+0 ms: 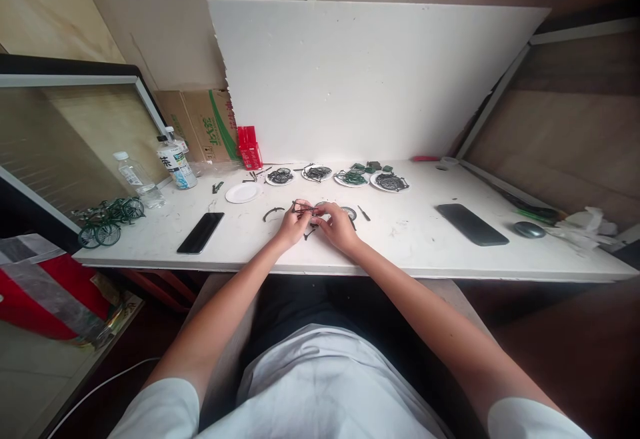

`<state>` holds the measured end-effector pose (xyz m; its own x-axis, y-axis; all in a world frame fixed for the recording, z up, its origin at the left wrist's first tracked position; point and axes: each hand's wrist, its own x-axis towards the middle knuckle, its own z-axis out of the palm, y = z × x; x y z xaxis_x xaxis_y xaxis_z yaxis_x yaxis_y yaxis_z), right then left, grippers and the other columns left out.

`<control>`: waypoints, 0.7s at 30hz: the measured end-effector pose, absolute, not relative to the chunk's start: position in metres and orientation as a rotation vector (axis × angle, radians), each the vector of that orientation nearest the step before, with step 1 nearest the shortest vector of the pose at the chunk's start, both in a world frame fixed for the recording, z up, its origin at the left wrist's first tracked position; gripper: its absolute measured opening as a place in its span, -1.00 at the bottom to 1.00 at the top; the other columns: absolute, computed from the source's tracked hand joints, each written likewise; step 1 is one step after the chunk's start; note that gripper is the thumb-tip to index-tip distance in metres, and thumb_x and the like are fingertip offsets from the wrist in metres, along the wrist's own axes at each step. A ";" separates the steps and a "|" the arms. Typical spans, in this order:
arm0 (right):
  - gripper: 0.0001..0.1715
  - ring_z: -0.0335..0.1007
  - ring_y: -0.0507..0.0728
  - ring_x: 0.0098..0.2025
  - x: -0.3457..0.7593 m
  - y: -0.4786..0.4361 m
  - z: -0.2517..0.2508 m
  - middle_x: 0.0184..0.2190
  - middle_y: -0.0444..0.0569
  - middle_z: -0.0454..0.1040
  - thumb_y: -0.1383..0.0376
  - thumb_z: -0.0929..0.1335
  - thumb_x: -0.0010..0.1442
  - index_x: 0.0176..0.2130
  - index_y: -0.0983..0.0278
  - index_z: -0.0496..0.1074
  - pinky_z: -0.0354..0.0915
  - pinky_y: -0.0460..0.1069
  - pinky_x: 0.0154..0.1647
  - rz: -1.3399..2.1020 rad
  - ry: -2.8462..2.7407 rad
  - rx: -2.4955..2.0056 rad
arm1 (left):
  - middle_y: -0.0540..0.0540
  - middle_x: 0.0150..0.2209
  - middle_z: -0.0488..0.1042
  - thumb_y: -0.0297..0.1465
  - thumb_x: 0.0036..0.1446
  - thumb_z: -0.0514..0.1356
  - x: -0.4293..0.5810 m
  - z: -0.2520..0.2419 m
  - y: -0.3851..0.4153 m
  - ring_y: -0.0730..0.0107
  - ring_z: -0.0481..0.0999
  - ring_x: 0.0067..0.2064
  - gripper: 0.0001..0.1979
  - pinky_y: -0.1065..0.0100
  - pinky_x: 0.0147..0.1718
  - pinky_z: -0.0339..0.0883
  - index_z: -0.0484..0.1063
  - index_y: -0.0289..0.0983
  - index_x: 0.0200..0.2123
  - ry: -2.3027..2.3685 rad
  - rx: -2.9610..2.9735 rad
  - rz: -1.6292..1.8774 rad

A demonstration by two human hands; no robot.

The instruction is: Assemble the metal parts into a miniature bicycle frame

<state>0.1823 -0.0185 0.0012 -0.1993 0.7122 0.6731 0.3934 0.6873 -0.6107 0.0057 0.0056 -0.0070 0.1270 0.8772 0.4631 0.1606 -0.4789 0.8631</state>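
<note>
My left hand [296, 220] and my right hand [337, 224] meet above the middle of the white table, fingers pinched on a thin dark model-bicycle part [305, 210] between them. Its exact shape is partly covered by my fingers. Just left of my left hand lies a curved black piece [273, 212]. A small spoked wheel [351, 213] shows beside my right hand, and other dark bits lie under my hands. To the right rests a small dark screwdriver-like tool [363, 213].
Plates of dark parts [317, 172] and green parts [351, 177] line the back, beside a bare white plate [243, 192]. Assembled model bicycles [111, 220], bottles [176, 164] and a phone [201, 233] stand or lie left. At right are a black pad [472, 224] and a mouse [529, 229].
</note>
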 end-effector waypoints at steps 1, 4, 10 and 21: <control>-0.87 0.53 0.25 -0.07 0.182 -0.019 0.001 -0.16 0.02 0.62 0.25 0.44 0.34 -0.09 0.17 0.54 0.44 0.14 -0.10 0.366 -1.814 -0.880 | -0.14 -0.15 0.56 -0.32 0.30 0.20 0.006 -0.007 0.006 0.25 0.57 -0.14 -0.85 0.22 -0.09 0.48 0.41 -0.23 -0.10 1.009 1.756 1.396; -0.88 0.53 0.26 -0.08 0.183 -0.019 0.002 -0.15 0.01 0.63 0.24 0.44 0.34 -0.09 0.16 0.55 0.44 0.15 -0.10 0.364 -1.794 -0.890 | -0.14 -0.12 0.57 -0.29 0.31 0.19 0.005 -0.009 0.005 0.25 0.58 -0.12 -0.82 0.22 -0.09 0.49 0.40 -0.23 -0.08 0.981 1.757 1.381; -0.88 0.50 0.28 -0.05 0.182 -0.019 0.003 -0.14 0.02 0.63 0.23 0.43 0.36 -0.09 0.16 0.54 0.42 0.18 -0.04 0.321 -1.805 -0.922 | -0.18 -0.11 0.56 -0.23 0.28 0.24 0.006 -0.011 0.007 0.26 0.59 -0.14 -0.74 0.23 -0.13 0.50 0.38 -0.24 -0.06 0.947 1.682 1.369; -0.92 0.46 0.30 -0.06 0.185 -0.013 0.000 -0.18 0.04 0.61 0.27 0.40 0.38 -0.12 0.17 0.54 0.38 0.19 -0.03 0.264 -1.790 -0.939 | -0.17 -0.15 0.56 -0.16 0.35 0.17 0.008 -0.005 0.000 0.30 0.57 -0.22 -0.74 0.30 -0.24 0.46 0.41 -0.24 -0.14 0.970 1.780 1.336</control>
<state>0.1845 -0.0135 -0.0004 -0.1430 0.7028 0.6969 0.4712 0.6675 -0.5765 0.0076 -0.0005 -0.0048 0.1885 0.8745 0.4468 0.1540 -0.4757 0.8660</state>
